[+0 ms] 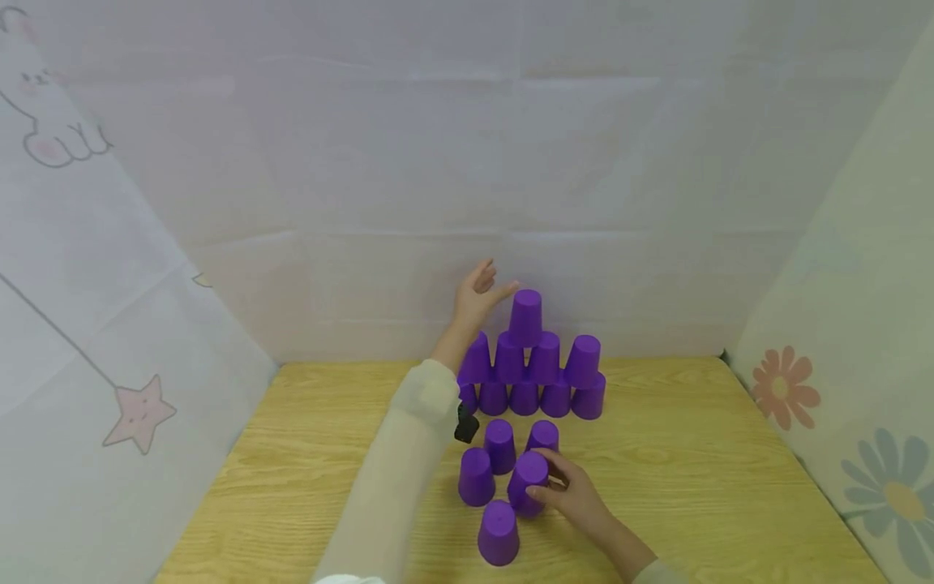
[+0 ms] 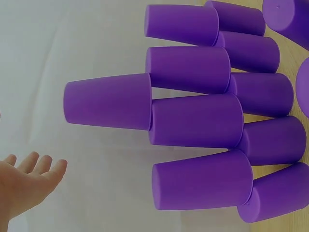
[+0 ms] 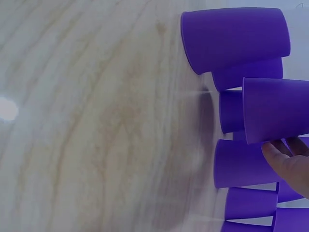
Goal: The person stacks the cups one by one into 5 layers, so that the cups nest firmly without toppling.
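Note:
Purple cups stand upside down in a stepped wall, with several in the bottom row, several in the row above, and a single cup on top. My left hand is raised just left of that top cup, fingers spread and holding nothing; a gap separates them in the left wrist view. Lower down, my right hand grips a purple cup between thumb and fingers. In the right wrist view this cup has its rim a little above the tabletop.
Around the gripped cup stand other upside-down purple cups: one in front, one to its left, and two behind, including a left one. The wooden table ends at a pale cloth backdrop, with patterned cloth at both sides.

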The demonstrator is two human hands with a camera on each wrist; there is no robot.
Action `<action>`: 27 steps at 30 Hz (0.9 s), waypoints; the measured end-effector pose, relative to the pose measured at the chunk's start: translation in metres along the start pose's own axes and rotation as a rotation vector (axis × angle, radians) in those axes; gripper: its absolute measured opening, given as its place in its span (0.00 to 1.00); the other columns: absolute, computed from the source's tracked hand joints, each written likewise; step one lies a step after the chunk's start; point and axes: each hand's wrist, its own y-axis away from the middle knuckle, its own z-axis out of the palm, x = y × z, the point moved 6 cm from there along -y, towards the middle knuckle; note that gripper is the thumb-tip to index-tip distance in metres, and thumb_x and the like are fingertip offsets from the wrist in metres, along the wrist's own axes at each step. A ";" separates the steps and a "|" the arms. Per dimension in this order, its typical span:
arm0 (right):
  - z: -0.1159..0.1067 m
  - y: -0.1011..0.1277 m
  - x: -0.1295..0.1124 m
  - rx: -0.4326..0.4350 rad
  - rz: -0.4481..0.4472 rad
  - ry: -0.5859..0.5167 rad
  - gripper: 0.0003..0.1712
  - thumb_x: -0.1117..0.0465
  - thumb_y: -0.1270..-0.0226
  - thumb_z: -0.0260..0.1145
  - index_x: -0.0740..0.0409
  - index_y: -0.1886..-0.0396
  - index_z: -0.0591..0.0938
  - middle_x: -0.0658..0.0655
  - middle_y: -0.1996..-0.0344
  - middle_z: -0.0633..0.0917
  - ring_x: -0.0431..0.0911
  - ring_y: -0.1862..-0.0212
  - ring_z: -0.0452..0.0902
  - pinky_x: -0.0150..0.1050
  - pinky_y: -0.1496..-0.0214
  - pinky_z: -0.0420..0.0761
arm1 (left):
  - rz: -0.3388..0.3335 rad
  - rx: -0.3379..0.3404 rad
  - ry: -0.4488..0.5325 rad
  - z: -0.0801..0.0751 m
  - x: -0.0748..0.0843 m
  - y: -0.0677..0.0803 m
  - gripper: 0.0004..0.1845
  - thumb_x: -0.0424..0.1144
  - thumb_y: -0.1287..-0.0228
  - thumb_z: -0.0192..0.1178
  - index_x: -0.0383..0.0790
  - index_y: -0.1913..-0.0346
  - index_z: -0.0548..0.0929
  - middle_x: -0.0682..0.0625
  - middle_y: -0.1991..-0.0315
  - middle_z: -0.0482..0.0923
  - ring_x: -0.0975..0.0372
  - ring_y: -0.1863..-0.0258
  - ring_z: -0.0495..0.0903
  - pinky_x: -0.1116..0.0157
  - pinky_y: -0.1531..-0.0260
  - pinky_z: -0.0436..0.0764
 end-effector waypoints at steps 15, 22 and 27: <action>-0.021 -0.003 -0.021 0.050 0.029 0.089 0.29 0.61 0.41 0.67 0.60 0.40 0.71 0.63 0.45 0.77 0.38 0.46 0.74 0.42 0.40 0.76 | 0.043 -0.098 0.064 -0.006 0.006 0.035 0.37 0.37 0.41 0.63 0.45 0.29 0.59 0.45 0.31 0.63 0.55 0.31 0.62 0.58 0.32 0.63; -0.027 -0.003 -0.029 0.026 0.004 0.092 0.29 0.60 0.39 0.65 0.59 0.38 0.70 0.63 0.41 0.75 0.30 0.47 0.72 0.42 0.39 0.75 | 0.057 -0.121 0.065 -0.010 0.000 0.053 0.37 0.35 0.40 0.62 0.48 0.29 0.59 0.45 0.31 0.62 0.56 0.31 0.62 0.58 0.31 0.62; -0.033 -0.005 -0.034 0.015 -0.020 0.131 0.29 0.60 0.38 0.65 0.58 0.37 0.69 0.61 0.42 0.75 0.31 0.47 0.73 0.47 0.38 0.74 | 0.050 -0.127 0.096 -0.015 -0.009 0.068 0.36 0.33 0.40 0.61 0.45 0.29 0.59 0.45 0.32 0.63 0.53 0.31 0.61 0.56 0.30 0.59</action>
